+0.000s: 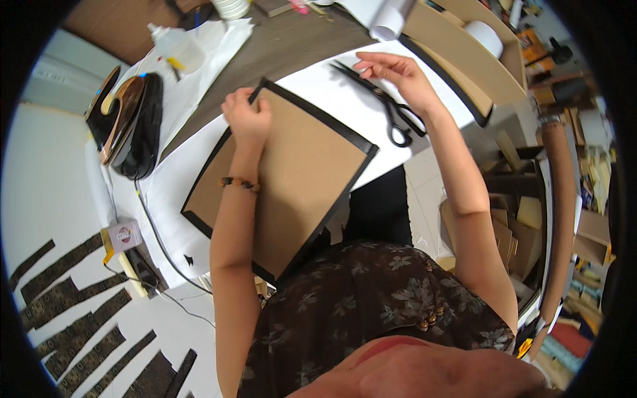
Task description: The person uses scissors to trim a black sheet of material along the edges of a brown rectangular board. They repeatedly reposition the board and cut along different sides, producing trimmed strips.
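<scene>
A brown board (pixel 303 159) with black strips folded along its edges lies tilted before me, its near corner close to my body. My left hand (pixel 246 117) grips its far left edge, thumb on the brown face and fingers over the black border. My right hand (pixel 393 74) is raised near the blades of black-handled scissors (pixel 385 102), fingers apart and nothing visible in them. The scissors lie spread slightly on white paper (pixel 318 84), handles towards me. Part of the board is hidden under my left forearm.
A black and copper clothes iron (pixel 127 119) with a cord stands at left, near a plastic squeeze bottle (pixel 176 47). Dark patterned strips (pixel 74 308) lie at lower left. A long beige box (pixel 468 45) and a paper roll (pixel 390 22) are at far right.
</scene>
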Demonstrator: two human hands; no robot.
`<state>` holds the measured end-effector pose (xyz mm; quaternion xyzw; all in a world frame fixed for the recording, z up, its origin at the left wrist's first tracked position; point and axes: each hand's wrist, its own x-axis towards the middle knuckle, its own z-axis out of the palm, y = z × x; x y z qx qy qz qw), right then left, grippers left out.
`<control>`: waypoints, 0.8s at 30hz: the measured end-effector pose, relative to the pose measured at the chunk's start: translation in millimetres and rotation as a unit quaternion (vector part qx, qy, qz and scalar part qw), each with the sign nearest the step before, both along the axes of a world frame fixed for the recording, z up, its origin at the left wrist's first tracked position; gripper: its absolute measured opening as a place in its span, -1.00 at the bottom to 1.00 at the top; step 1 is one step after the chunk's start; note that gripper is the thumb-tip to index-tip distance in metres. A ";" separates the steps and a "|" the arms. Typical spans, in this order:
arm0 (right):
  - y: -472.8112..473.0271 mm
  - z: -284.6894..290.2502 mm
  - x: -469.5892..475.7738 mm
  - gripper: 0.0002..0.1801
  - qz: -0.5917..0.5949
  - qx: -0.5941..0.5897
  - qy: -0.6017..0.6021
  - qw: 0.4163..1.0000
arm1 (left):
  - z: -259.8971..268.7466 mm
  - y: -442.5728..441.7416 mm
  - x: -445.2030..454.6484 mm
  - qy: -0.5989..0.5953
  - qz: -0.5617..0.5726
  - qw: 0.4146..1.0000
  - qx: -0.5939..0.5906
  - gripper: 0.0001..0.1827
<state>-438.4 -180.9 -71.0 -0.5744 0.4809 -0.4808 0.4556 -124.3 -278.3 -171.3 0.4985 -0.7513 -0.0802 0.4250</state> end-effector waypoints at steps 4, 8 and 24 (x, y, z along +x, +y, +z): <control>65.4 31.3 13.9 -0.59 0.062 0.020 -0.174 0.983 | 4.6 -4.9 1.5 -0.038 0.000 0.999 0.002 -0.68; 99.9 48.0 16.2 -0.59 0.065 0.015 -0.206 0.976 | 32.2 13.7 -18.3 -0.041 -0.047 0.998 0.034 -0.70; 115.2 -35.3 -5.8 -0.56 -0.189 -0.001 0.503 0.844 | 53.8 131.0 -101.2 -0.030 -0.373 0.900 0.222 -0.91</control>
